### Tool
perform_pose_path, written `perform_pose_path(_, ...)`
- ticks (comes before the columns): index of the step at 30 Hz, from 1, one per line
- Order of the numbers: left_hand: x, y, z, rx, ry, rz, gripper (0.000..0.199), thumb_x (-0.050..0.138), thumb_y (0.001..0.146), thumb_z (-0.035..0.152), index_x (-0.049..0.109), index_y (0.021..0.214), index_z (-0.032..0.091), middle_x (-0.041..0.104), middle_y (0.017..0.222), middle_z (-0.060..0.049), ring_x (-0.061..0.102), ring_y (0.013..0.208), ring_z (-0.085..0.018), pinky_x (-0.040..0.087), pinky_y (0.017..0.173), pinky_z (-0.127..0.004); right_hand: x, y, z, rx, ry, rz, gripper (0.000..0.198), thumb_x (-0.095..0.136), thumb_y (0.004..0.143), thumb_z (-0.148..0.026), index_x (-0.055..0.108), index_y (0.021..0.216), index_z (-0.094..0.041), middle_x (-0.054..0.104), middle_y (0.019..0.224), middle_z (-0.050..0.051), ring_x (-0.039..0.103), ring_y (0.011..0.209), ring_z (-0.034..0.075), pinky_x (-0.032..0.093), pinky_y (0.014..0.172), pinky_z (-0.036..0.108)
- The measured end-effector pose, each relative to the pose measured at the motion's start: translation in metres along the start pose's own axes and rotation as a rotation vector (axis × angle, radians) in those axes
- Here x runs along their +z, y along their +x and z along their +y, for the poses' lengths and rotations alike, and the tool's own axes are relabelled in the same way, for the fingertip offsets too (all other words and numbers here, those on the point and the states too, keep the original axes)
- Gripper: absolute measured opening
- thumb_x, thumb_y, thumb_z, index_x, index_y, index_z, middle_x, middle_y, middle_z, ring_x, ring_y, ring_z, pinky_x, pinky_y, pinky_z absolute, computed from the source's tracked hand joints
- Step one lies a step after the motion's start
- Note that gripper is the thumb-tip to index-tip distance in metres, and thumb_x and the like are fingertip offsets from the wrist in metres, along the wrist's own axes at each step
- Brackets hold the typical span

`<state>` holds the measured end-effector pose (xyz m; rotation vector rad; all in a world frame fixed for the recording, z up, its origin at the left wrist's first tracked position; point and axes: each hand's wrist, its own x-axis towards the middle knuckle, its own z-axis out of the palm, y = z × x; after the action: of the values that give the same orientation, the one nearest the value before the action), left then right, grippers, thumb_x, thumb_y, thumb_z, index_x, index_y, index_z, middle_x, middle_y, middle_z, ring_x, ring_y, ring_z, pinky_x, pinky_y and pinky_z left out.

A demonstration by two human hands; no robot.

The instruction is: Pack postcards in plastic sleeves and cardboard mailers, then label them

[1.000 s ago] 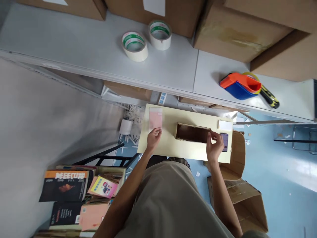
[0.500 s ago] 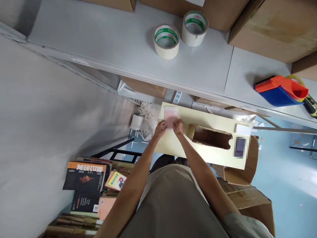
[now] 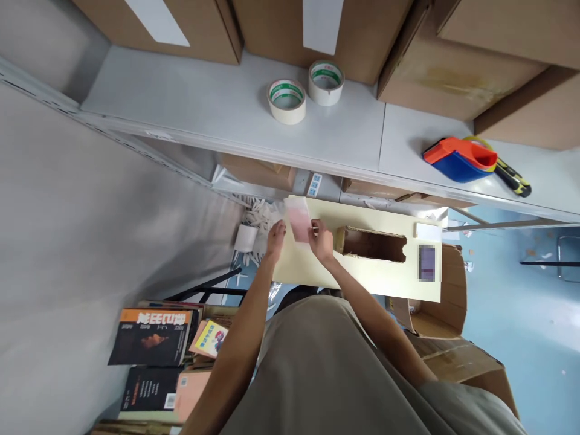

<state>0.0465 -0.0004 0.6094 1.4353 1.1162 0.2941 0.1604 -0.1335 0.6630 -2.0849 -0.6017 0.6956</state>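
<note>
A flat pink packet (image 3: 299, 219) with a whitish, translucent top edge lies tilted over the left end of a pale yellow board (image 3: 312, 273). My right hand (image 3: 321, 241) pinches its lower right edge. To the left of the packet, my left hand (image 3: 275, 239) is apart from it with the fingers loosely spread. An open-topped narrow cardboard box (image 3: 374, 244) sits on the board right of my right hand. Farther right on the board are a white box (image 3: 428, 231) and a blurred-out purple item (image 3: 426, 263).
Above the board runs a grey shelf (image 3: 217, 115) with two tape rolls (image 3: 287, 103), a red-blue tape dispenser (image 3: 460, 160), a utility knife (image 3: 513, 177) and cardboard boxes (image 3: 281, 30). Books (image 3: 151, 338) are stacked lower left. Paper strips (image 3: 259, 219) lie beyond the board's left end.
My left hand has come off the packet and moved left. The packet now tilts, held by my right hand alone. The camera view has shifted, showing more of the shelf boxes.
</note>
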Motion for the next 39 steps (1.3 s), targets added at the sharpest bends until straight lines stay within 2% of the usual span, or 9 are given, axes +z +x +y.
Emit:
perform_pose_path(4,-0.013,-0.017,0.057,-0.085,-0.435,-0.195,0.085,0.039,0.101,0.086,0.074,0.128,0.014,0.082,0.119,-0.019,0.077,0.121,-0.03,0.062,0.105,-0.042,-0.062,-0.043,-0.023,-0.104,0.4,0.003,0.034,0.068,0.101,-0.054,0.067,0.119,-0.025,0.08,0.116,0.01,0.078,0.098,0.027,0.065,0.084,0.039)
perform_pose_path(7,-0.008,-0.049,0.103,-0.008,-0.515,-0.423,0.088,0.057,0.09,0.092,0.077,0.121,0.013,0.083,0.112,-0.017,0.078,0.114,-0.034,0.064,0.097,-0.043,-0.105,-0.067,-0.028,-0.14,0.597,0.076,0.04,0.078,0.096,-0.059,0.069,0.115,-0.025,0.08,0.114,0.009,0.076,0.097,0.024,0.064,0.085,0.037)
perform_pose_path(9,0.004,-0.069,0.128,0.109,-0.4,-0.493,0.073,0.082,0.082,0.077,0.078,0.119,0.014,0.083,0.107,-0.012,0.079,0.106,-0.031,0.063,0.091,-0.038,-0.127,-0.078,-0.026,-0.122,0.666,0.12,0.042,0.082,0.094,-0.06,0.068,0.113,-0.026,0.08,0.11,0.007,0.075,0.093,0.023,0.064,0.081,0.036)
perform_pose_path(11,0.021,-0.085,0.148,0.234,-0.236,-0.501,0.063,0.09,0.079,0.065,0.079,0.116,0.015,0.083,0.101,-0.007,0.078,0.095,-0.026,0.062,0.082,-0.032,-0.144,-0.085,-0.02,-0.105,0.699,0.16,0.043,0.083,0.093,-0.061,0.068,0.113,-0.026,0.081,0.111,0.007,0.075,0.092,0.022,0.064,0.079,0.036)
perform_pose_path(14,0.049,-0.099,0.174,0.416,-0.04,-0.46,0.054,0.082,0.089,0.061,0.08,0.114,0.014,0.083,0.101,-0.007,0.076,0.089,-0.023,0.06,0.077,-0.028,-0.17,-0.09,0.0,-0.093,0.697,0.211,0.044,0.083,0.093,-0.06,0.069,0.117,-0.025,0.082,0.115,0.008,0.077,0.1,0.024,0.066,0.089,0.04)
perform_pose_path(18,0.077,-0.111,0.206,0.667,0.182,-0.398,0.042,0.071,0.1,0.048,0.083,0.123,0.016,0.084,0.123,-0.009,0.079,0.112,-0.028,0.062,0.1,-0.033,-0.215,-0.088,0.05,-0.042,0.569,0.202,0.052,0.084,0.089,-0.061,0.076,0.123,-0.023,0.082,0.128,0.012,0.077,0.123,0.03,0.06,0.113,0.049)
perform_pose_path(21,0.097,-0.119,0.223,0.764,0.352,-0.439,0.035,0.064,0.104,0.035,0.083,0.13,0.022,0.083,0.13,-0.006,0.079,0.12,-0.027,0.061,0.106,-0.033,-0.25,-0.085,0.096,0.07,0.418,0.177,0.06,0.087,0.08,-0.063,0.08,0.12,-0.019,0.081,0.134,0.017,0.075,0.128,0.035,0.059,0.114,0.052)
perform_pose_path(27,0.144,-0.125,0.22,0.805,0.729,-0.497,0.049,0.058,0.098,0.008,0.084,0.133,0.032,0.082,0.133,0.001,0.079,0.123,-0.024,0.06,0.11,-0.035,-0.285,-0.08,0.151,0.1,0.312,0.088,0.059,0.077,0.084,-0.059,0.081,0.126,-0.017,0.084,0.123,0.014,0.078,0.117,0.035,0.064,0.102,0.049)
perform_pose_path(39,0.201,-0.099,0.167,0.573,1.073,-0.534,0.059,0.058,0.091,0.001,0.084,0.132,0.035,0.082,0.134,-0.001,0.076,0.129,-0.028,0.057,0.111,-0.034,-0.293,-0.056,0.176,0.09,0.355,0.047,0.047,0.071,0.08,-0.045,0.08,0.115,-0.016,0.084,0.122,0.014,0.079,0.115,0.036,0.065,0.1,0.047)
